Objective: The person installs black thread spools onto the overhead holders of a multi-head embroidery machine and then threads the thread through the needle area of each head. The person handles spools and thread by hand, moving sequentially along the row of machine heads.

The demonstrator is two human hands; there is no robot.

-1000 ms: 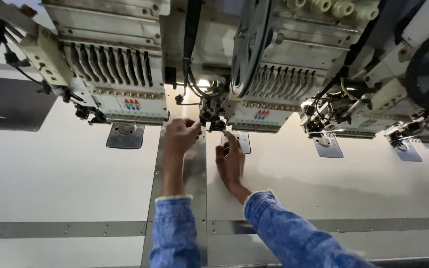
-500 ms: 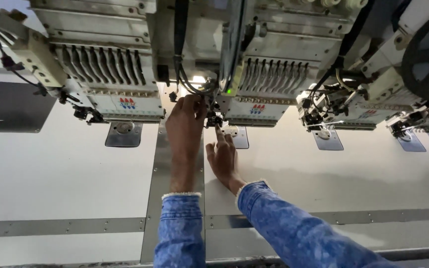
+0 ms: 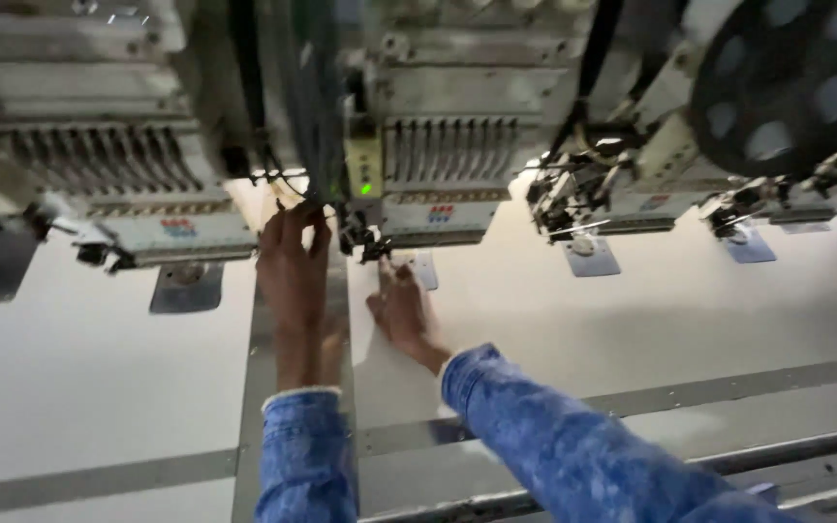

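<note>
Head view: both hands (image 3: 293, 266) at embroidery head (image 3: 438, 184).

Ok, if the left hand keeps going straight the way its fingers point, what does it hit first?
Probably the dark cables hanging between the two embroidery heads: the left hand points up into that gap, fingertips just below them. Depth is unclear, so it may already touch.
</note>
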